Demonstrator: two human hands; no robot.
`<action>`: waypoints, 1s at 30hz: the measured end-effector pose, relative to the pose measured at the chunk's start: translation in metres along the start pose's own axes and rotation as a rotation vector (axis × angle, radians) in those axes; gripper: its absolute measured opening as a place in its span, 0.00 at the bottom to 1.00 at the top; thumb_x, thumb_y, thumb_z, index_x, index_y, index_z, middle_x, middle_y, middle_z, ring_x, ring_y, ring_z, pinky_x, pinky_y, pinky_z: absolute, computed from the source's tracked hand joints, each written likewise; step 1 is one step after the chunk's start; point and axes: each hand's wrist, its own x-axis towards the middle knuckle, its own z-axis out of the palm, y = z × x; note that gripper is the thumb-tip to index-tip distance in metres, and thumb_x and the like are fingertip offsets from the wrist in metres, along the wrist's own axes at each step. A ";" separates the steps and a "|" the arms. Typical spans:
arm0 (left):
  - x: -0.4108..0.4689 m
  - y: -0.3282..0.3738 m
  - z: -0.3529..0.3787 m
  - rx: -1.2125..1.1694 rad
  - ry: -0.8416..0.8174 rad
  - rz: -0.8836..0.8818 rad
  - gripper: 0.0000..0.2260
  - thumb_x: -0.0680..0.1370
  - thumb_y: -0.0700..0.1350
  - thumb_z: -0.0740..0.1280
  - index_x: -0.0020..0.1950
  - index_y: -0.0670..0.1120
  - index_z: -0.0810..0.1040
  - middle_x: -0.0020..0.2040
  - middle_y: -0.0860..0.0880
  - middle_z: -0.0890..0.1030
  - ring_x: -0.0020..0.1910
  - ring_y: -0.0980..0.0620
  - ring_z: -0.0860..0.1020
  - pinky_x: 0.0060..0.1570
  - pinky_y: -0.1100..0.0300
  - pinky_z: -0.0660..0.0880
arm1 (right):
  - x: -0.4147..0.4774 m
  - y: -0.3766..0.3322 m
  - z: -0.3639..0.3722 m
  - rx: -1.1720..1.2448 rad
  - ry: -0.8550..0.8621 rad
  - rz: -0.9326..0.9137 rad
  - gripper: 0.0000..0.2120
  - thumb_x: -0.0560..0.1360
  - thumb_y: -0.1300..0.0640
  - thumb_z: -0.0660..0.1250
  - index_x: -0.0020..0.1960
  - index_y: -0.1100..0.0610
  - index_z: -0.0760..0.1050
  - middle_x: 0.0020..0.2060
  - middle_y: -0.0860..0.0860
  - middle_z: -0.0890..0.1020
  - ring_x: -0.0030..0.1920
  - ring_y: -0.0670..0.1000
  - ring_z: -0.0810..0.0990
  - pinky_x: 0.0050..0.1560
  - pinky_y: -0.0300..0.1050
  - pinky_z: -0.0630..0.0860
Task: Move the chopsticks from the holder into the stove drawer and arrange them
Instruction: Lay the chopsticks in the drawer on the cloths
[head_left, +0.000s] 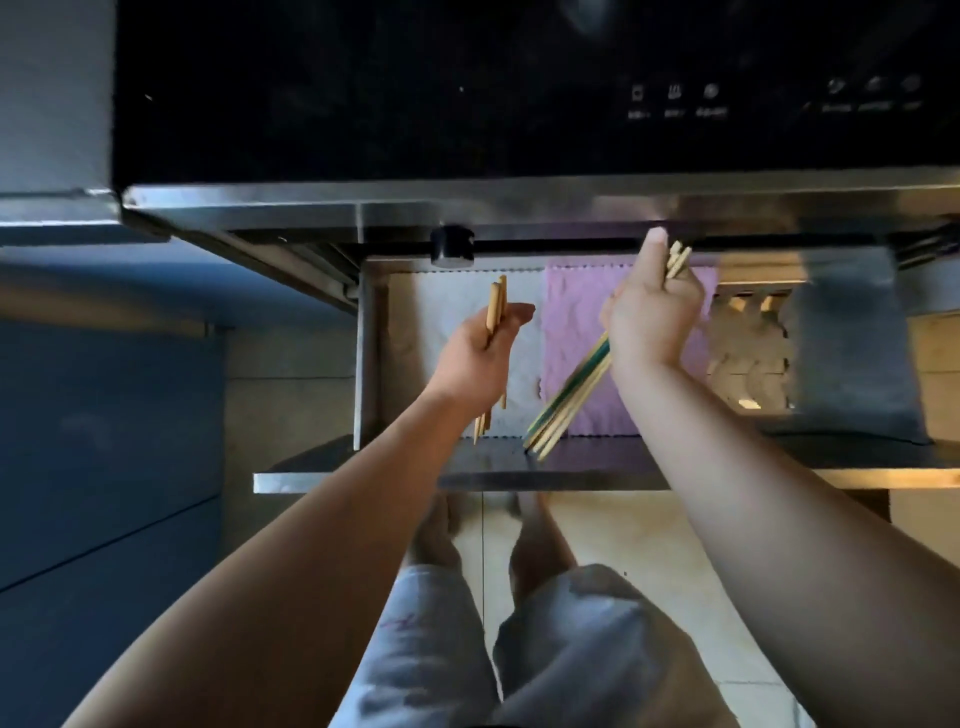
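The stove drawer (363, 467) stands pulled out under the black stove, lined with a white cloth (441, 306) and a pink cloth (576, 322). My left hand (480, 353) hovers over the white cloth, shut on a few wooden chopsticks (496, 304) held nearly upright. My right hand (652, 312) is over the pink cloth, shut on a larger bundle of chopsticks (566, 400), some wooden and one green, slanting down to the left with their tips near the drawer's front edge. No holder is in view.
The black glass stove top (467, 88) with touch controls fills the upper view, and a black knob (452, 245) sits under its steel rim. Blue cabinet fronts (104, 441) are on the left. Pale items (748, 343) lie in the drawer's right part. My legs stand on the tiled floor below.
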 end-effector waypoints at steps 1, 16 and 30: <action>0.008 -0.006 0.005 -0.007 0.005 -0.020 0.13 0.84 0.44 0.58 0.64 0.46 0.79 0.62 0.51 0.81 0.61 0.54 0.78 0.63 0.61 0.72 | 0.006 0.013 0.001 0.000 -0.017 0.013 0.21 0.76 0.41 0.60 0.30 0.51 0.63 0.25 0.51 0.68 0.29 0.54 0.68 0.35 0.50 0.67; 0.096 -0.080 0.030 -0.067 0.018 -0.247 0.11 0.84 0.42 0.57 0.62 0.43 0.77 0.55 0.47 0.83 0.51 0.51 0.82 0.45 0.67 0.77 | 0.077 0.129 0.069 -0.366 -0.204 0.160 0.20 0.80 0.49 0.61 0.31 0.55 0.66 0.25 0.51 0.73 0.28 0.53 0.74 0.32 0.44 0.72; 0.105 -0.117 0.032 0.269 0.069 -0.443 0.09 0.79 0.42 0.65 0.57 0.46 0.80 0.47 0.45 0.83 0.41 0.43 0.81 0.35 0.60 0.72 | 0.078 0.163 0.061 -0.742 -0.474 0.340 0.15 0.76 0.56 0.65 0.61 0.60 0.75 0.48 0.55 0.78 0.50 0.56 0.78 0.50 0.47 0.74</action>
